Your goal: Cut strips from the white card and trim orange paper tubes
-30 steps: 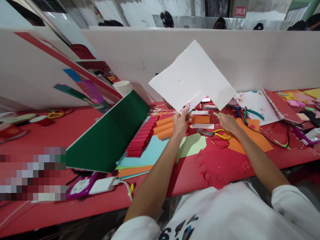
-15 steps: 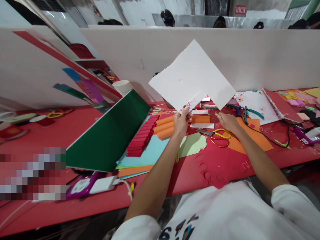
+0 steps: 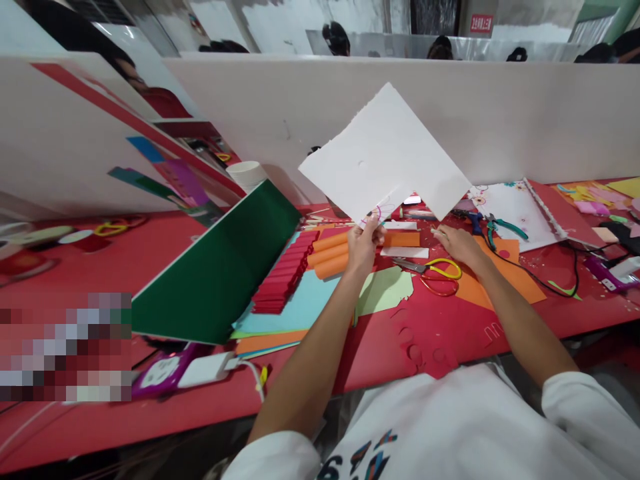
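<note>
My left hand (image 3: pixel 367 239) pinches the lower edge of a white sheet of card (image 3: pixel 390 157), tilted up with a corner on top. One of its edges is ragged, and purple lines show by my thumb. My right hand (image 3: pixel 453 240) is closed low over the table, right of the sheet's lower corner; whatever its fingers hold is too small to make out. Between my hands lie yellow-and-red-handled scissors (image 3: pixel 430 268) and a white strip (image 3: pixel 405 252). Orange paper rolls (image 3: pixel 330 257) sit behind my left wrist, beside dark red folded paper pieces (image 3: pixel 283 277).
A green board (image 3: pixel 215 273) leans at the left, with a paper cup (image 3: pixel 247 175) behind it. Teal-handled pliers (image 3: pixel 505 227) and a black cable (image 3: pixel 537 270) lie at the right. A purple power strip (image 3: pixel 170 370) is near the front edge. A white partition (image 3: pixel 240 93) runs behind.
The white card stays in my left hand, almost unmoved. My right fingers have shifted slightly, and the pale bit at their tips no longer shows. A person's arm has appeared at the upper left.
</note>
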`<state>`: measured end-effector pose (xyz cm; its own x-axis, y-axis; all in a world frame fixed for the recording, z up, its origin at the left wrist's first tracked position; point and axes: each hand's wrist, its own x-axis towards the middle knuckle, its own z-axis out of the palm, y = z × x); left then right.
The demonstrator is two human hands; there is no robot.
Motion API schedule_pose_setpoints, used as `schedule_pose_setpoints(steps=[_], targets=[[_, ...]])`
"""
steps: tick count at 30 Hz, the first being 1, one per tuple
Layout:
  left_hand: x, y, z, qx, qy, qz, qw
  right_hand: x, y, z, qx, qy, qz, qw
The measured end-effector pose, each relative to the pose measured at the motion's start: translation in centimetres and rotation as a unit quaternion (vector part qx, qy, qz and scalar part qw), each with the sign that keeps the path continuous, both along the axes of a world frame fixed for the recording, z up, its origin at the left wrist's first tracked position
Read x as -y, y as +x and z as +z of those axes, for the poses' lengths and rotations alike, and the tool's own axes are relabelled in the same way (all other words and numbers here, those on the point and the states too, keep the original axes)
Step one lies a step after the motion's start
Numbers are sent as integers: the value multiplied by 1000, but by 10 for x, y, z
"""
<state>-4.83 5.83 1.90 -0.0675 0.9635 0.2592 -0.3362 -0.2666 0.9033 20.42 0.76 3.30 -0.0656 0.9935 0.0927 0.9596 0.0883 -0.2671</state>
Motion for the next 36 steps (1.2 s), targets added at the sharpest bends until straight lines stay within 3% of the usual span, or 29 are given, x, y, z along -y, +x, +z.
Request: schedule_pose_setpoints(steps=[9,11,13,15,18,20,21,25,31,36], targets=[[0,0,2,24,-12,-1,1000,4,17,5,18,-76,-5,997],[0,0,2,20,-10,1,1000,7,23,11,-21,-86,22,996],[1,0,1,6,-10,0,1000,11,27,18,-100,-103,93,985],[3,2,1,-11,-16,-8,1000,15,30,24,-201,-142,205,947],[9,9,-2,-31,-23,-36,999,22,29,30,-344,-211,364,840],[14,16,-4,-45,-18,-60,997,26,26,33,-411,-219,418,780],[17,20,-6,-56,-13,-73,996,28,24,35,-431,-210,428,766],[33,36,-8,-124,2,-126,984,36,20,42,-488,-145,411,757],[51,52,-7,-181,-8,-189,965,43,16,45,-610,-79,284,736],[49,56,-12,-201,-13,-200,959,36,0,38,-599,-28,280,750]])
